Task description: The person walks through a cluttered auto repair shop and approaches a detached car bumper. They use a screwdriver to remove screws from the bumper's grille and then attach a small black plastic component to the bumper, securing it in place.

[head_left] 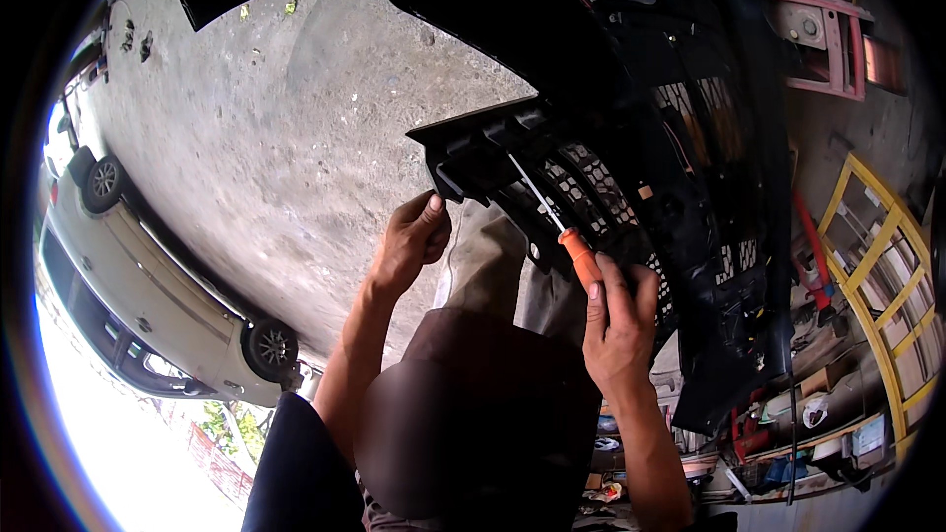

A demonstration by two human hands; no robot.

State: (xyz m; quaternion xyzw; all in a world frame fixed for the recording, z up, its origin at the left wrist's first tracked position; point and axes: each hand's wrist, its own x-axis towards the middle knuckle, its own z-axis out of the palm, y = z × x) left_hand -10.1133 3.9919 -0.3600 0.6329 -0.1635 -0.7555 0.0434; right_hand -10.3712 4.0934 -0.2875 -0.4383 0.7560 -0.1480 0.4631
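Note:
A large black plastic car bumper point(690, 197) with mesh grille openings spans the middle and right of the view. My left hand point(419, 229) is closed at its near left corner, thumb and curled fingers pinching the edge below the bracket-like end piece. In my right hand point(621, 320) is a screwdriver point(581, 257) with an orange handle and a long metal shaft. Its shaft points up and left across the end piece, tip near the recesses there. Whether the tip touches the plastic, I cannot tell.
A light-coloured car point(158, 286) stands at the left on the rough concrete floor point(296, 118). At the right are a yellow metal frame point(892, 286), a pink metal part point(828, 39) and shelves point(838, 424) with mixed items. My legs point(483, 256) are just below the bumper.

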